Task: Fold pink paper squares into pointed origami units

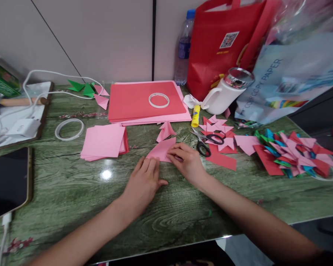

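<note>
A sheet of pink paper (161, 148), folded to a point at its upper right, lies on the green table in front of me. My left hand (145, 177) rests its fingertips on the paper's lower left edge, fingers stretched and thumb out to the side. At the right edge, my right hand (187, 160) pinches the paper between thumb and fingers. Just behind it stands a small folded pink paper piece (165, 131). Black-handled scissors (204, 143) lie right of my right hand. A stack of pink paper squares (102, 142) sits to the left.
Red and pink sheets (133, 103) lie at the back under a tape roll (158, 100); another tape roll (69, 129) is left. A glue stick (195, 116), white mug (222, 96), red bag (216, 48) and folded paper pieces (296, 153) stand right. A phone (9, 181) lies left.
</note>
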`<state>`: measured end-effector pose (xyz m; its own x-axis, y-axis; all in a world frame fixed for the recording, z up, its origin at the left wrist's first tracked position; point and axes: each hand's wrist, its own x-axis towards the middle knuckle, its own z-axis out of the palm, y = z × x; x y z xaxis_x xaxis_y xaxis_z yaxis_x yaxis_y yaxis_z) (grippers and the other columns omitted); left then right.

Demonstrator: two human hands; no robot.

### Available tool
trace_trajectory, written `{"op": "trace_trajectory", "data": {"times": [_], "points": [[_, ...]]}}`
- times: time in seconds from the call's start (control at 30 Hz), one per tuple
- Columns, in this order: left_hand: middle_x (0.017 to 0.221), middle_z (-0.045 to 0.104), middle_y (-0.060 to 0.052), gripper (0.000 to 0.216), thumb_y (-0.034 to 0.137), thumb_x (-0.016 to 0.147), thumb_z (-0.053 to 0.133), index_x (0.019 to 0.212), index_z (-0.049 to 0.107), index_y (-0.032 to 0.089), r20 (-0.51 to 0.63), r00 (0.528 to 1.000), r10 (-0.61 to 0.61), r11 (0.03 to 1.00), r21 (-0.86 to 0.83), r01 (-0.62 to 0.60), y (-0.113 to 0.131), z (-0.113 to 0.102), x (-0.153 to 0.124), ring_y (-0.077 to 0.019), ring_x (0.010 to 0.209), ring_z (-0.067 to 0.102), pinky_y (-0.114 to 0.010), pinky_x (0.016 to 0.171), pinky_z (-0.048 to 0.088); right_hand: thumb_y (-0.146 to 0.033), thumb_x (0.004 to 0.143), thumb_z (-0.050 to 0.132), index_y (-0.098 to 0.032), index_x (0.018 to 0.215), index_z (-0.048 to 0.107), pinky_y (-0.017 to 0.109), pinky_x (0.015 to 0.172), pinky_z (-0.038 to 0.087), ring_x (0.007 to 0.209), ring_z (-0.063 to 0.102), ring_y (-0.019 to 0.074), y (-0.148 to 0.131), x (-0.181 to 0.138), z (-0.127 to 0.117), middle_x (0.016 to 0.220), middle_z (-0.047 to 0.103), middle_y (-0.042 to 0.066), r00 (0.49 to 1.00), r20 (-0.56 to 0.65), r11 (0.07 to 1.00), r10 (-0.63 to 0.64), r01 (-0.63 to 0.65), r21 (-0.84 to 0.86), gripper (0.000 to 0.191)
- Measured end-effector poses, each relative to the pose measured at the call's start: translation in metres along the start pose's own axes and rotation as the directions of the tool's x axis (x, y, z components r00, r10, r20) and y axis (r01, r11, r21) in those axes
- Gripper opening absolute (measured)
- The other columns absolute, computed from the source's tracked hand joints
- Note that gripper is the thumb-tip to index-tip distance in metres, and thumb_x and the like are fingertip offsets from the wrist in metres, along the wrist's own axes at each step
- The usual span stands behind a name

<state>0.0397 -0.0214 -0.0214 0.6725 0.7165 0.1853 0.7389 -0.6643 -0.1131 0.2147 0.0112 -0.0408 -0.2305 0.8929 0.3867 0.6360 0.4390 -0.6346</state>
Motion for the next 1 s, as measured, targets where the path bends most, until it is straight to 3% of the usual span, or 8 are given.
{"op": "trace_trajectory", "data": {"times": [0.13,0.33,0.47,0.63,0.77,1.0], "points": [[0.105,0.056,-0.020,0.058,0.044,0.082,0.051,0.116,0.052,-0.004,0.059,0.998,-0.028,0.999,0.020,0.027,0.002,-0.004,0.000,-0.0291,0.093,0.051,-0.041,0.082,0.043,-0.016,0.082,0.055,-0.017,0.080,0.067,0.030,0.070,0.050,0.077,0.061,0.0173,0.001,0.000,0.001,0.084,0.062,0.007,1.000,-0.012,0.999,0.004,-0.004,-0.035,0.012],[0.099,0.057,-0.017,0.055,0.045,0.084,0.048,0.111,0.057,-0.001,0.080,0.997,-0.005,1.000,-0.001,0.006,0.000,-0.007,0.002,-0.0283,0.092,0.050,-0.040,0.079,0.043,-0.015,0.083,0.054,-0.016,0.081,0.066,0.028,0.068,0.049,0.075,0.059,0.0166,0.001,-0.001,0.003,0.084,0.061,0.007,0.999,-0.012,0.997,-0.033,0.032,-0.066,0.012],[0.097,0.058,-0.016,0.054,0.048,0.083,0.047,0.106,0.061,0.001,0.102,0.995,0.011,1.000,0.018,-0.013,0.002,-0.009,0.004,-0.0284,0.092,0.050,-0.040,0.080,0.042,-0.014,0.085,0.050,-0.018,0.091,0.066,0.033,0.073,0.047,0.087,0.054,0.0202,0.001,-0.002,0.003,0.091,0.061,0.009,0.985,0.028,0.969,-0.170,0.172,-0.178,0.017],[0.099,0.057,-0.018,0.076,0.065,0.069,0.050,0.105,0.062,0.000,0.163,0.986,-0.029,0.999,0.025,0.025,0.010,-0.011,0.008,-0.0301,0.092,0.049,-0.044,0.085,0.039,-0.011,0.084,0.050,-0.019,0.089,0.065,0.039,0.083,0.040,0.097,0.049,0.0223,0.001,-0.002,-0.001,0.092,0.063,0.006,0.920,0.133,0.894,-0.368,0.390,-0.222,0.017],[0.100,0.056,-0.020,0.095,0.072,0.060,0.052,0.112,0.056,-0.006,0.205,0.977,-0.050,0.999,0.002,0.051,0.012,-0.012,0.010,-0.0311,0.092,0.047,-0.045,0.086,0.038,-0.009,0.084,0.048,-0.018,0.085,0.065,0.038,0.080,0.040,0.093,0.049,0.0211,0.000,0.000,-0.006,0.091,0.063,0.006,0.903,0.219,0.876,-0.369,0.416,-0.244,0.019],[0.099,0.057,-0.018,0.095,0.068,0.060,0.058,0.126,0.046,0.001,0.260,0.963,-0.073,0.997,-0.010,0.079,0.013,-0.017,0.010,-0.0316,0.094,0.048,-0.045,0.086,0.037,-0.004,0.080,0.049,-0.014,0.088,0.065,0.037,0.074,0.045,0.088,0.052,0.0223,-0.006,-0.007,-0.016,0.097,0.061,0.009,0.897,0.317,0.860,-0.308,0.405,-0.310,0.021]]}}
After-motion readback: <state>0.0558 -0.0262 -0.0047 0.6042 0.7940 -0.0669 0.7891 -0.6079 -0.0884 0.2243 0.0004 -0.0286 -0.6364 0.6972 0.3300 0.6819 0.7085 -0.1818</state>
